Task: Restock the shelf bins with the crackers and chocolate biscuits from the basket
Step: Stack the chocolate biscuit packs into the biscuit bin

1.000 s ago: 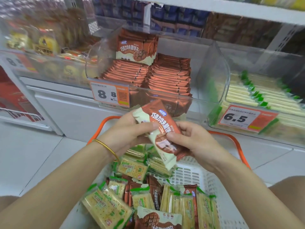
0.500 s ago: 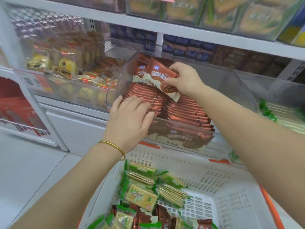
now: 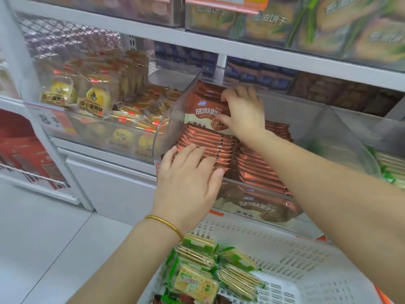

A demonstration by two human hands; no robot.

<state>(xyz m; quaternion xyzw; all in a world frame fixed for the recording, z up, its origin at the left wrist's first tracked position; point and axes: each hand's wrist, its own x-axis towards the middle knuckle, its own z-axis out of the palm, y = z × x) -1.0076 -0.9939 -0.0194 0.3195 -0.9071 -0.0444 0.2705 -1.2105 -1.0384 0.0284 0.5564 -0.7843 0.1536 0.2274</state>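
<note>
1. The basket (image 3: 306, 260) is sitting nearest, with green-wrapped crackers (image 3: 195, 279) waiting in it. A second ago both hands were working just above it, and now they are up at the shelf.
2. The left hand (image 3: 188, 172) is lying flat with its fingers straight and close together. It is pressing the front stack (image 3: 206, 143) in the clear bin (image 3: 171, 119), as it was half a second ago.
3. The right hand (image 3: 243, 110), arm stretched forward, is pinching the chocolate biscuit pack (image 3: 203, 108) by its right end. The pack has travelled from over the basket to the back of the bin, where it is standing upright with its label facing out.
4. In my judgement this placement is nearly finishing, with only the release remaining.
</note>
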